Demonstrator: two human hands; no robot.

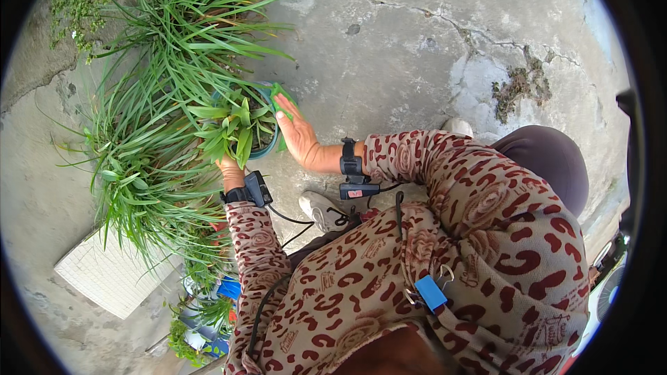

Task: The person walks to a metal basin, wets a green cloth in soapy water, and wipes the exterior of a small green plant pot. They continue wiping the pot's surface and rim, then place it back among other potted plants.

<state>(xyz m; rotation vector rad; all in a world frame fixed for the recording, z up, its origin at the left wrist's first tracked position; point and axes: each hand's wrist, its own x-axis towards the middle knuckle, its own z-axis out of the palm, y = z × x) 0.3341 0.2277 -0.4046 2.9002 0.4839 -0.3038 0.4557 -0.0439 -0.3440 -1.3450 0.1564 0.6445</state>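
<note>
A round blue-green plant pot holds a broad-leaved green plant and dark soil. My right hand lies with its fingers extended along the pot's outer wall. Under those fingers is a thin green cloth, pressed against the pot. On the pot's other side, my left hand reaches in beneath the leaves. Foliage hides its fingers, so whether they grip the pot cannot be seen.
Long grass-like plants crowd the pot's far side. A white tiled slab lies on the cracked concrete floor. More potted plants stand at lower left. My shoe is close to the pot. Cables hang from both wrist devices.
</note>
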